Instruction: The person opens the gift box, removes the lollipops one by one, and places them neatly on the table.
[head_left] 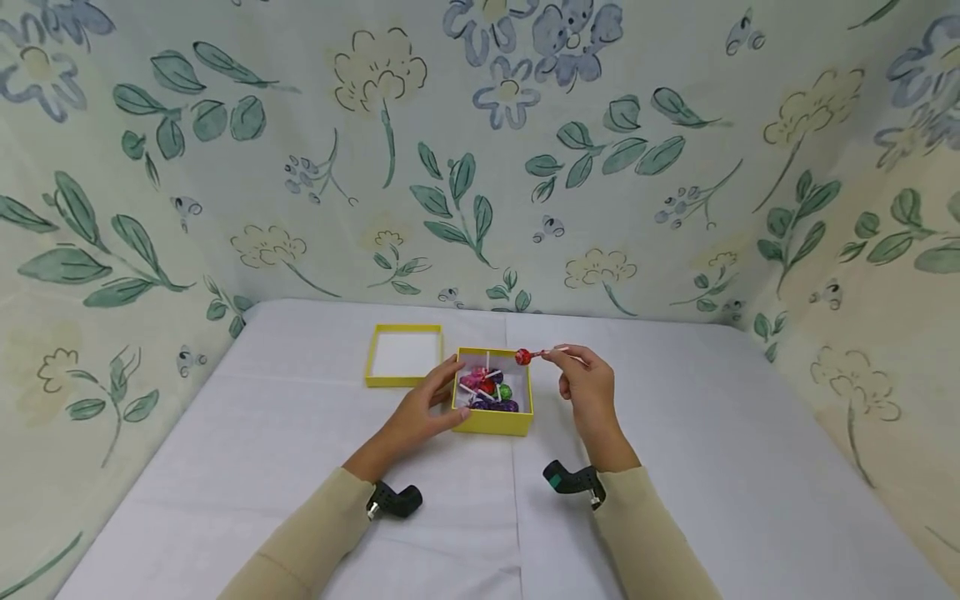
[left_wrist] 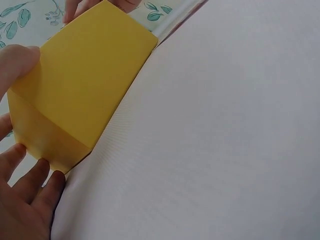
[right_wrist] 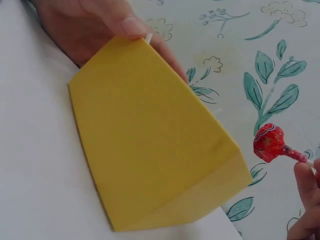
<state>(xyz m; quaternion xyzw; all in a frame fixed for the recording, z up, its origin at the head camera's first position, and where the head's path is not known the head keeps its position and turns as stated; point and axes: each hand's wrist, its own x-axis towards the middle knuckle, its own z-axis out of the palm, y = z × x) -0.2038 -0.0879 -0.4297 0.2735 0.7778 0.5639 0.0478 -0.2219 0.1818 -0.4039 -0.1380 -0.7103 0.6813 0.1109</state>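
In the right fingers (head_left: 567,362), a lollipop (head_left: 523,357) runs crosswise, head left.

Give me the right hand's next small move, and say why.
Probably lower the held red lollipop into the yellow box: the right hand pinches it near the open box's far right corner, the left hand holds the box, and other lollipops lie inside.

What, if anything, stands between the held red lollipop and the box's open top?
Nothing visible does. The red lollipop, pinched by its stick in the right hand, appears at the far right corner of the yellow box; the left hand grips its left side.
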